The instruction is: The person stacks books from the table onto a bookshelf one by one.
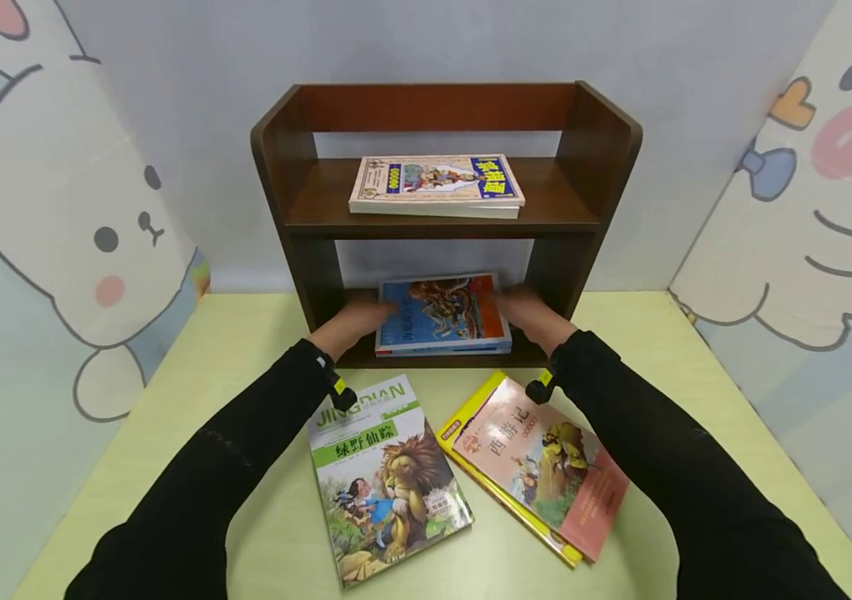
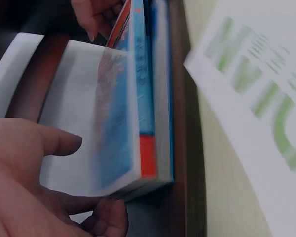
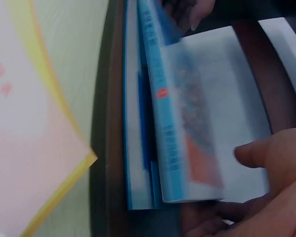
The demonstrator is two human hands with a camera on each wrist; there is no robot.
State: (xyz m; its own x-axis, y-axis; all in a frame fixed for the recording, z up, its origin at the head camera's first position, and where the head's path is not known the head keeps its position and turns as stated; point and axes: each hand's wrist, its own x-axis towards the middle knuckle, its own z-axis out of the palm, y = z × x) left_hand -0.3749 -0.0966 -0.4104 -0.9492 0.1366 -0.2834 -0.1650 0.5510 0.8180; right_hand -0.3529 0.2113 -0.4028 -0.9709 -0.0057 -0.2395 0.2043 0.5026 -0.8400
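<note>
On the lower shelf of a dark brown wooden bookshelf (image 1: 444, 227) lies a blue book (image 1: 426, 312) with an orange-red strip, flat on another blue-edged book (image 3: 138, 190). The two spines do not line up. At the stack's left end is my left hand (image 1: 361, 318), thumb lifted off the cover and loosely bent fingers (image 2: 111, 217) by the lower corner. Opposite it, my right hand (image 1: 527, 312) is at the right end, its thumb (image 3: 251, 154) also apart from the cover and its other fingers low beside the book, partly hidden.
Pale paperbacks (image 1: 433, 183) lie stacked on the upper shelf. In front, a green-and-white lion book (image 1: 388, 483) lies on the light yellow table (image 1: 276, 533) at left, and a pink book (image 1: 538, 467) on a yellow book (image 1: 463, 408) at right. Cartoon-printed walls (image 1: 58, 250) flank the table.
</note>
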